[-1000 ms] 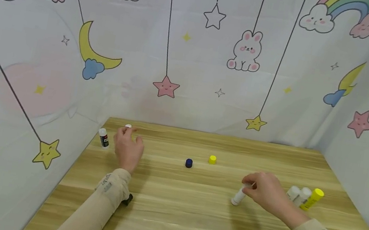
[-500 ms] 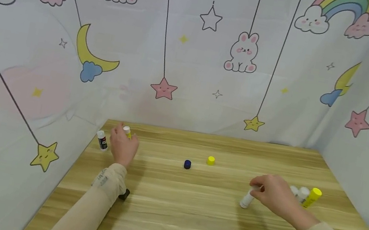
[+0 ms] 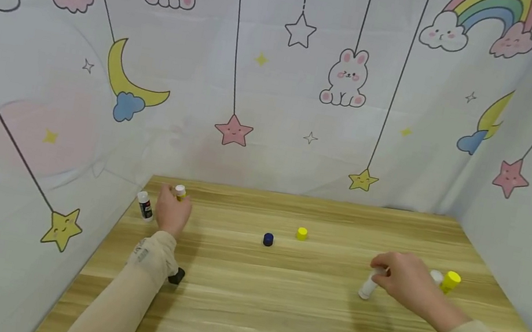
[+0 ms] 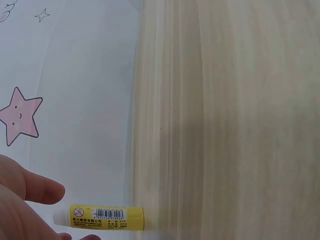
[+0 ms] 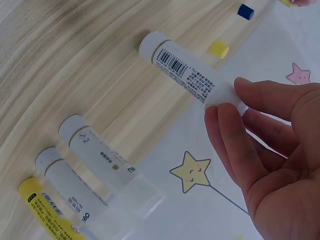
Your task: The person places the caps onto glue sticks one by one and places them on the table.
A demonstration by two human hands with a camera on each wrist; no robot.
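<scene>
My right hand (image 3: 407, 281) pinches the top end of a white glue stick (image 5: 185, 70) between thumb and fingers, and the stick leans slightly, its base close over the table. At the far left, my left hand (image 3: 172, 212) is spread around a yellow glue stick (image 4: 110, 217) with a white cap, standing upright. A gap shows between the thumb (image 4: 47, 190) and that stick in the left wrist view. Beside the right hand stand two more white glue sticks (image 5: 97, 155) and a yellow one (image 5: 47, 212) in a row, partly hidden by the hand in the head view.
A white-capped tube with a black label (image 3: 145, 207) stands at the table's left edge. A dark blue cap (image 3: 267, 240) and a yellow cap (image 3: 301, 233) lie mid-table. Patterned cloth (image 3: 273, 155) closes off the back and sides.
My right hand has moved right with the white glue stick, closer to the row. My left hand has drawn slightly left, and more of the yellow glue stick shows. The head view has shifted slightly.
</scene>
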